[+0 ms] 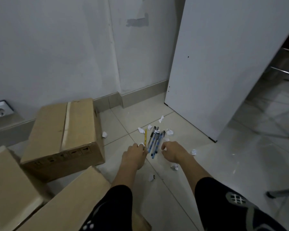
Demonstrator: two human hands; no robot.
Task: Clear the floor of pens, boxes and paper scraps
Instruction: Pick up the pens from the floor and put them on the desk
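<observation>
Cardboard boxes, three: nearest box [65,205] under the left sleeve, second box [5,180] at the left edge, far box [62,139] by the wall; all stand on the floor [215,172].

Pens [154,141], five or six (bunched side by side, so the count is unsure), among them one yellow pen [145,137]; they lie on the floor between the hands.

Paper scraps [169,132], about eleven, scattered round the pens, one lying on top of them.

Left hand [135,152]: fingers curled at the yellow pen's near end; whether it grips cannot be told.

Right hand [171,151]: half-curled just beside the pens, nothing in it.

Risks, as judged: the round pens may roll apart if scooped from one side only. A sweeping arm may scatter the small scraps, or some may be missed beside the boxes.
</observation>
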